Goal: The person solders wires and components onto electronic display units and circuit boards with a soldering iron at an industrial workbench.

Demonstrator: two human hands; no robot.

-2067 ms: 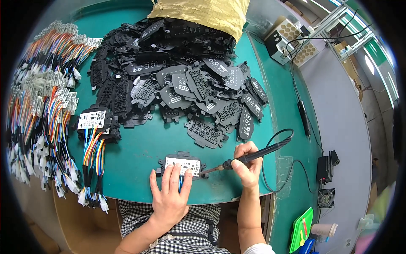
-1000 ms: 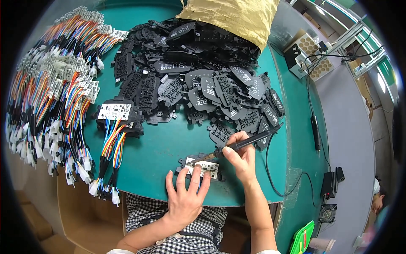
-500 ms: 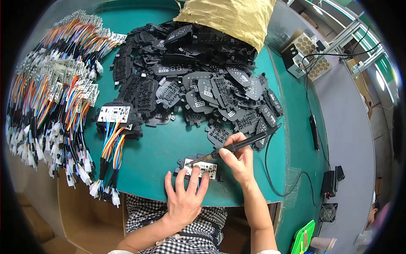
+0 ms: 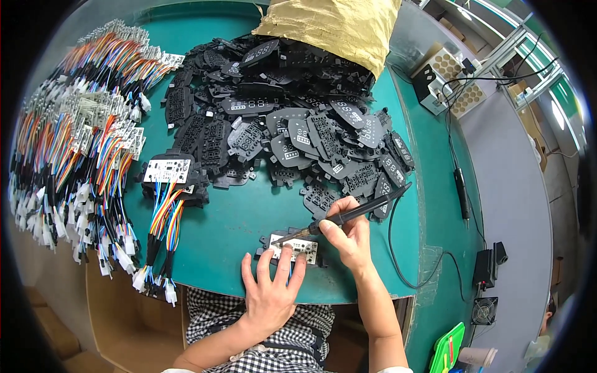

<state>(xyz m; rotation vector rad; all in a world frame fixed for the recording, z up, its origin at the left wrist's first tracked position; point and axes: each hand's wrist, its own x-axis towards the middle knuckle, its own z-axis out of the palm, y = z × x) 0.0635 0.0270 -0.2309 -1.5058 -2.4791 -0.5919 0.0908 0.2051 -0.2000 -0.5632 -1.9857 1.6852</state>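
Observation:
A white circuit board [image 4: 303, 247] lies in a black plastic housing [image 4: 264, 240] near the table's front edge. My left hand [image 4: 269, 304] spreads its fingers over it, fingertips pressing on the board's near side. In my right hand [image 4: 350, 241] a black soldering iron [image 4: 372, 205] is gripped like a pen. Its metal tip reaches the board's left end; whether it touches is too small to tell. Left of my hands, another white board [image 4: 166, 169] with coloured wires rests on a stack of black housings.
A heap of black housings [image 4: 214, 140] spills from a yellow sack [image 4: 329, 25] at the back. Wired boards [image 4: 81, 137] pile up on the left. The iron's cable [image 4: 393, 248] loops across the green table [image 4: 230, 211]. On the right are a black pen-shaped tool [image 4: 461, 193] and a small fan [image 4: 484, 311].
Almost nothing differs. The whole view has shifted very slightly, while both hands, the soldering iron and the board keep their places relative to each other.

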